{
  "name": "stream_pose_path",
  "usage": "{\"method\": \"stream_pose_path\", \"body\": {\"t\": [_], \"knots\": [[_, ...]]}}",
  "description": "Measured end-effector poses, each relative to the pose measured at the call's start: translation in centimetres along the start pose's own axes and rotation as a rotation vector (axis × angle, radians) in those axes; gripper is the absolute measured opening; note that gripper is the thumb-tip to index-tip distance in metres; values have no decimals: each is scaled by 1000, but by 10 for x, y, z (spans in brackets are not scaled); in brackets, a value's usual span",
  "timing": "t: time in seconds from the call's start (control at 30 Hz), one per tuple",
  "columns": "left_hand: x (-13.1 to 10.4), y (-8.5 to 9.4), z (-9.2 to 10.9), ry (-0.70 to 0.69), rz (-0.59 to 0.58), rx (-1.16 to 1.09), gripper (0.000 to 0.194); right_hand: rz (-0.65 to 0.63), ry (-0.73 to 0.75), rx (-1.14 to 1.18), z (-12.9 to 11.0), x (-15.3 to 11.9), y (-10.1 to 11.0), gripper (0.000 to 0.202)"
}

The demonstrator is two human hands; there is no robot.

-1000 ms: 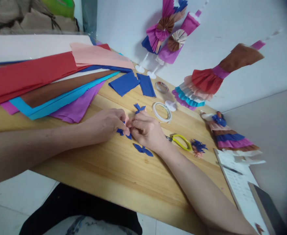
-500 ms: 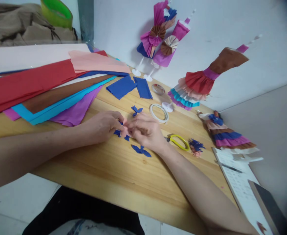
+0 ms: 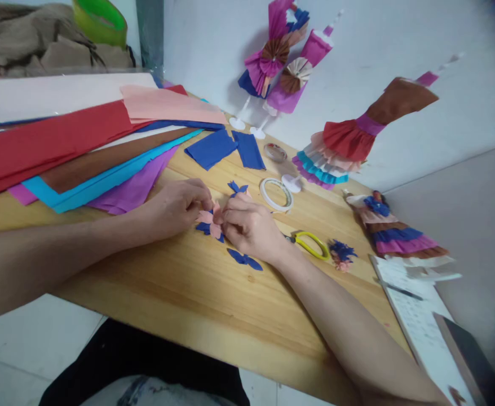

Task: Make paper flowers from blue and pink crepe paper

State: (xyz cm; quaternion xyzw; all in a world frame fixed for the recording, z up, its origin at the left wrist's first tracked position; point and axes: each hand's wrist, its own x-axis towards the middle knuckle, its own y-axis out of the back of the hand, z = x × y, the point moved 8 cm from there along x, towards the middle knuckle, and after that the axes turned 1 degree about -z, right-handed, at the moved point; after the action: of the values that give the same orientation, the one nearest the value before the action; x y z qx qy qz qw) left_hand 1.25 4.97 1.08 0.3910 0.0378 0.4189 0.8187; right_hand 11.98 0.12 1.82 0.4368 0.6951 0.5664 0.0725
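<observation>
A small flower of pink paper petals point(image 3: 215, 230) lies over blue paper petals point(image 3: 203, 228) on the wooden table. My left hand point(image 3: 180, 204) is at its left edge, thumb and fingers pinched together on a pink petal. From the right, my right hand point(image 3: 250, 226) is closed with its fingertips on the flower's right side, covering part of it. Just below the right hand lies a loose blue paper bow shape point(image 3: 244, 259). Another blue paper piece point(image 3: 237, 188) sits above the fingers, with a bit of pink beside it.
Folded coloured paper sheets point(image 3: 61, 135) cover the left of the table. Blue rectangles point(image 3: 212, 148), a white tape roll point(image 3: 277, 194) and yellow-handled scissors point(image 3: 312, 245) lie around the hands. Paper-dressed doll stands point(image 3: 349, 141) line the wall; a notebook point(image 3: 412, 304) is at right.
My left hand has drawn slightly up and left, and more of the pink petals now show spread over the blue ones. The right hand stays beside the flower.
</observation>
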Motion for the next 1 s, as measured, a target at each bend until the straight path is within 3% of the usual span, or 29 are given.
{"method": "stream_pose_path", "body": {"t": [0.17, 0.33, 0.53, 0.67, 0.83, 0.9, 1.0], "knots": [[0, 3, 4, -36, 24, -32, 20, 121, -99, 85, 10, -1, 9, 22], [-1, 11, 5, -53, 126, -33, 22, 28, -60, 34, 7, 0, 2, 25], [-1, 12, 4, -63, 137, -32, 22, 285, -240, 102, 25, -7, 25, 24], [-1, 12, 6, -74, 125, -50, 22, 353, -354, 79, 39, -11, 39, 23], [-1, 12, 11, -95, 114, -46, 22, 518, -544, 87, 61, -22, 76, 17], [-1, 13, 11, -106, 134, -46, 22, 508, -595, 114, 66, -24, 79, 17], [-1, 15, 10, -108, 150, -50, 22, 395, -571, 172, 61, -19, 66, 14]]}}
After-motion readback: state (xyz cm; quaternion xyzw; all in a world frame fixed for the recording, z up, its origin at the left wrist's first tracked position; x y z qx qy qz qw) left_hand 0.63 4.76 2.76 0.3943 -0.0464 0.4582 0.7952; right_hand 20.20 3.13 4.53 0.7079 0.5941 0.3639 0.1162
